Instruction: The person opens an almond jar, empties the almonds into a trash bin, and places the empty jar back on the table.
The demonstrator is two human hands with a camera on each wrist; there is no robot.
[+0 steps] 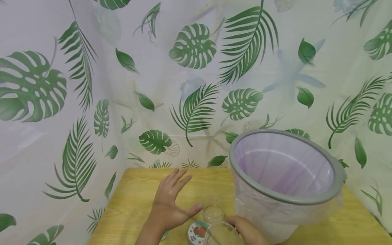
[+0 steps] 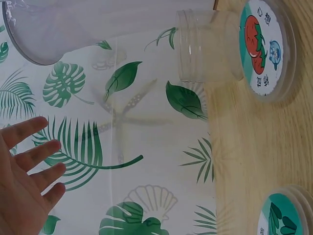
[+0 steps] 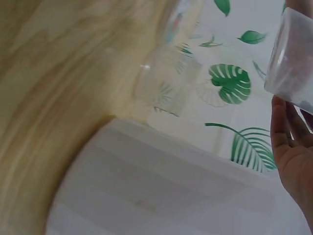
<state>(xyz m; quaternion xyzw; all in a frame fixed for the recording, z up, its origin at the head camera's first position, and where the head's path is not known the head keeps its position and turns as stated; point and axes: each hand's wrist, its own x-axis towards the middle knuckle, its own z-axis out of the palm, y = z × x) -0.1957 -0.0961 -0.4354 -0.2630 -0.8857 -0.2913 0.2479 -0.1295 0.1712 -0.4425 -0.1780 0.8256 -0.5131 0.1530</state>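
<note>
My right hand (image 1: 248,233) grips a clear plastic jar (image 1: 223,234) low over the front of the table; in the right wrist view the jar (image 3: 296,63) sits against the fingers. My left hand (image 1: 168,206) is raised with fingers spread and nothing in it, left of the jars. A second clear jar (image 1: 213,210) stands upright on the table beyond the held one. In front of it is a round lid (image 1: 197,232) with a red tomato picture, partly covered by the held jar. Another round lid (image 2: 279,218), with a green picture, is cut off in the left wrist view.
A large bin (image 1: 337,190) with a grey rim and a translucent liner bag stands on the right of the wooden table (image 1: 128,200), close to my right hand. Behind the table hangs a leaf-patterned curtain (image 1: 196,112), which also covers the left side.
</note>
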